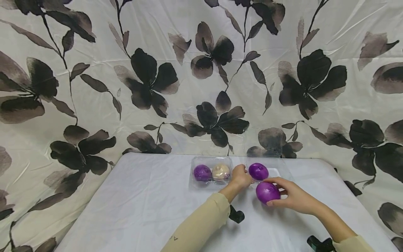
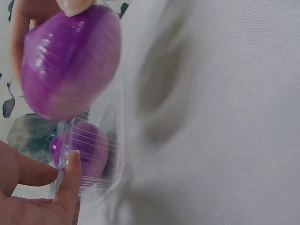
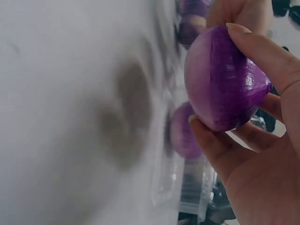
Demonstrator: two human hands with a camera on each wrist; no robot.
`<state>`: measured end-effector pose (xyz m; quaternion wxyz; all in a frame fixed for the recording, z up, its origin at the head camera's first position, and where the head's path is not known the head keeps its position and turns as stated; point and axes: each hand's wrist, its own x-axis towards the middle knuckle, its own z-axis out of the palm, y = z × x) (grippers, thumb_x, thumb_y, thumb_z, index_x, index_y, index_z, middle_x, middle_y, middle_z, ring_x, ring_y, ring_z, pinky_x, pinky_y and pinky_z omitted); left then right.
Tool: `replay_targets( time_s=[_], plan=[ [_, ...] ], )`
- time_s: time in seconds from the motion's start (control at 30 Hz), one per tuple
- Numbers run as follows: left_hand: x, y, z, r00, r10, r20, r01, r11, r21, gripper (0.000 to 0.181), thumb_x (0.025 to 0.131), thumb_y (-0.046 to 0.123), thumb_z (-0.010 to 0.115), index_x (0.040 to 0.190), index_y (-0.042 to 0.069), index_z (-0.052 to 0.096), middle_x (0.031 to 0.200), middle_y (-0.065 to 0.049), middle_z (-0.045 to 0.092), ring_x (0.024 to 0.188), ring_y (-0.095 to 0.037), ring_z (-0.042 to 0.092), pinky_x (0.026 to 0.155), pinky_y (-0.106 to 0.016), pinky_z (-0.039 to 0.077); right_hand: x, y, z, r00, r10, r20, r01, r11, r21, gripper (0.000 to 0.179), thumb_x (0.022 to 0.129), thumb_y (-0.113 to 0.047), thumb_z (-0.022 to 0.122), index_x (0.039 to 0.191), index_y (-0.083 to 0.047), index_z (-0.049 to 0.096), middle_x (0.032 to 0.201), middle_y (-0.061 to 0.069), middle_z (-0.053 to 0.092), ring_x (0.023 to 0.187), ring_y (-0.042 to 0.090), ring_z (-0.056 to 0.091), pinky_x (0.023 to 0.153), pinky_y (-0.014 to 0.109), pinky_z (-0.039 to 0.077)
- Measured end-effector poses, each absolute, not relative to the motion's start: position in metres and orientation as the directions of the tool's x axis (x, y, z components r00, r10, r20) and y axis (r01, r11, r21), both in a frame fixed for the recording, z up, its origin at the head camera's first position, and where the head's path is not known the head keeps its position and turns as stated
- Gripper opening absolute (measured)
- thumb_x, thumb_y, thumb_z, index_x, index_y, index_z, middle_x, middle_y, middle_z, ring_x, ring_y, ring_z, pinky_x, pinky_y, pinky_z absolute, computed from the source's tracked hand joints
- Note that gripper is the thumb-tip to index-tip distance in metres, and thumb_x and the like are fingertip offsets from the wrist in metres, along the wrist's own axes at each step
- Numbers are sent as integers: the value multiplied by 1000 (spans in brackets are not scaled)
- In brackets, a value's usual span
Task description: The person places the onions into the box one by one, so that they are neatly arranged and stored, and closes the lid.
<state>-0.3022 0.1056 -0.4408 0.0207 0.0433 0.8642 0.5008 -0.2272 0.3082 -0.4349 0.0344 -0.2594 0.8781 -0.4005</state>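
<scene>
My right hand [image 1: 297, 196] holds a glossy purple onion [image 1: 267, 193] between thumb and fingers. In the right wrist view, the onion [image 3: 220, 79] lies on its side with its pointed end toward the palm. The left hand [image 1: 241, 177] pinches the near left edge of a clear plastic clamshell box [image 1: 284, 171], thumb and finger on its rim in the left wrist view. Inside that box sits another purple onion [image 1: 259, 171]. Its transparent lid [image 1: 262, 141] stands raised at the back. The held onion hangs in front of the box, its shadow on the white cloth below.
Left of my left hand, a second clear box [image 1: 191, 182] contains a purple onion [image 1: 202, 173] and a pale cream onion [image 1: 221, 172]. A white cloth covers the table [image 1: 141, 210]. Behind it hangs a floral curtain [image 1: 176, 87].
</scene>
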Motion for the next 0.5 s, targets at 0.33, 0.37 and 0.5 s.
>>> replay_targets(
  time_s=[0.33,0.37,0.5],
  plan=[
    [-303,105,-443,-994,109,4,56,474,879,63,73,-5,82,130,-13,57,114,-20,67,110,-32,63,101,-39,54,-234,325,-412,-903,-388,183,-404,626,-667,72,84,-33,86,142,-6,55,139,15,58,112,28,61,88,32,60],
    [-303,105,-443,-994,110,3,55,471,881,64,72,-6,82,130,-14,57,114,-20,67,110,-32,62,102,-39,53,-235,327,-411,-906,-379,188,-402,631,-663,72,84,-33,86,142,-6,55,139,15,59,112,28,61,87,32,60],
    [-303,105,-443,-994,113,-7,47,463,885,65,73,-6,82,131,-14,56,115,-20,66,112,-33,62,104,-40,53,-243,336,-406,-919,-341,200,-384,652,-654,72,85,-31,85,143,-4,53,137,18,59,114,34,62,86,37,61]
  ],
)
